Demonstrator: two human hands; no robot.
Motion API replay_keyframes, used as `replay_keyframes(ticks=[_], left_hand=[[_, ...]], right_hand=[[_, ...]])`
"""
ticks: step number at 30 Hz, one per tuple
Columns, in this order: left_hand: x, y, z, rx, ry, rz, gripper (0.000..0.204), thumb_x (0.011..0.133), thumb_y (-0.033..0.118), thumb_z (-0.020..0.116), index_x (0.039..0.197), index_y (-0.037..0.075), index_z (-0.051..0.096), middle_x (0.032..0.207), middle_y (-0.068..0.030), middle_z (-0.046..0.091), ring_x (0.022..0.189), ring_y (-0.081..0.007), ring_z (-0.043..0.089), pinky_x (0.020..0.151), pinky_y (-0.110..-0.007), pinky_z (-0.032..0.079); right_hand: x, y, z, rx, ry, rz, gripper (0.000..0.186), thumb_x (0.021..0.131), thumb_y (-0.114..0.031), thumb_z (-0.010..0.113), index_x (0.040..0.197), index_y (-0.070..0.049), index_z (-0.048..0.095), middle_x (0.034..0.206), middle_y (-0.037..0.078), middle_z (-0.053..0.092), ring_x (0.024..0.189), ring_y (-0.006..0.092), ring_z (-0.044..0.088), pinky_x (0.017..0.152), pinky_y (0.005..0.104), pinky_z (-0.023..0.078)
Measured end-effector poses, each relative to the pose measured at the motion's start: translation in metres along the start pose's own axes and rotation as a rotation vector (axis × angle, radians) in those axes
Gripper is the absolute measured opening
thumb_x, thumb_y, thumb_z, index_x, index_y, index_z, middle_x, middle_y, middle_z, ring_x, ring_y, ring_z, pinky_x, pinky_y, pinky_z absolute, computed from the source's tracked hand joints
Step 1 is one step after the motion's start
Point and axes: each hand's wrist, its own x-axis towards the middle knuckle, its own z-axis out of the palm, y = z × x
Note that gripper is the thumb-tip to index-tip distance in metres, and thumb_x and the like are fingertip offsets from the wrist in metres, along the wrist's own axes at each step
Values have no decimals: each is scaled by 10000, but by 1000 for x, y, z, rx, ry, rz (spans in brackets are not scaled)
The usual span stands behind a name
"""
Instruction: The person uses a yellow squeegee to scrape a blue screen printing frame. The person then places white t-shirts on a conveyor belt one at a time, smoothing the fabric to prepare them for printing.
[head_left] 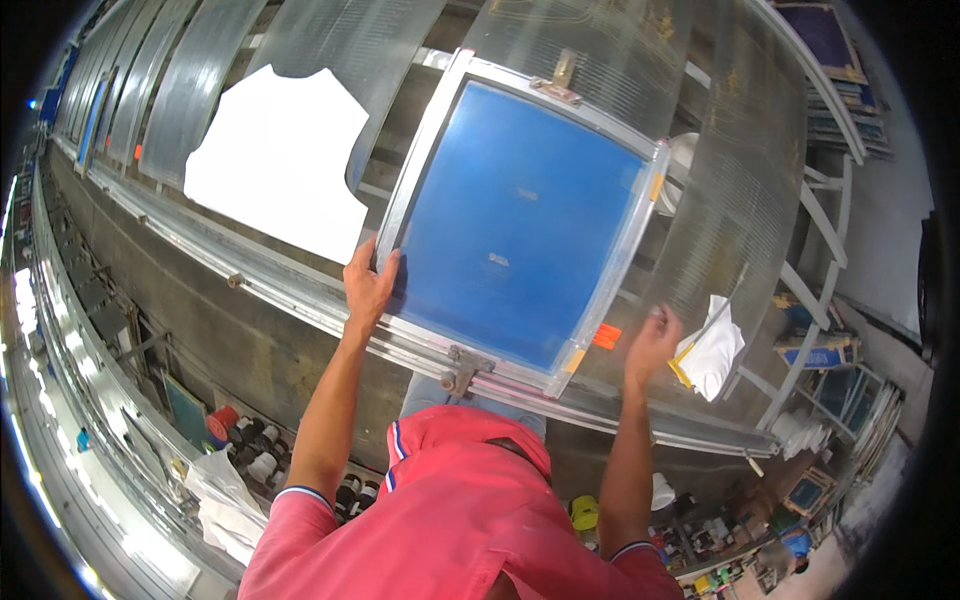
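My left hand (370,280) grips the left bar of a screen frame (520,230) with blue mesh and a silver rim, clamped to a metal rail (270,290). A white garment-shaped piece (270,160) lies flat on the long table left of the frame. My right hand (650,340) is right of the frame, fingers curled; what they hold, if anything, is hidden. Beside it a crumpled white cloth (712,355) lies with a thin yellow-edged tool (685,368). An orange tag (605,335) is between the frame and that hand.
Transparent panels (730,160) line the table. Stacked frames (830,80) stand at the right beside metal struts. Below the rail are pots and bottles (255,450), a red bucket (222,423) and a white bag (225,500). A co-worker (790,550) is at the lower right, another person (82,440) far left.
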Motion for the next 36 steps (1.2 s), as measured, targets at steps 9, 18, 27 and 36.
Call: replay_keyframes(ticks=[9,18,27,36], left_hand=[[2,5,-6,-67,-56,-166,337,882,181,694,1156,-12,665,946,-179,711,809,-221,670,738,-331,515],[7,0,-8,-51,-95,-168,363,867,172,715,1165,-25,654,935,-174,713,805,-217,664,750,-325,517],[6,3,-18,-137,-163,-240,379,923,207,664,1187,-61,622,966,-181,691,866,-197,637,778,-317,500],[-35,12,-25,271,-47,-244,377,986,325,574,1048,-36,662,952,-195,642,894,-314,565,805,-422,458]], right_hand=[[-14,-50,74,-175,-160,-122,469,886,-295,706,1168,61,588,1102,211,599,1030,390,591,885,458,454],[-21,-65,71,-86,-207,42,422,908,-289,682,1126,64,606,1084,222,626,1020,389,600,890,441,455],[20,16,3,-309,332,-18,300,903,-195,618,1116,15,627,1116,189,584,1077,342,547,939,465,431],[34,104,-49,-610,129,173,385,812,-256,645,1089,10,632,1037,214,636,967,383,618,860,477,469]])
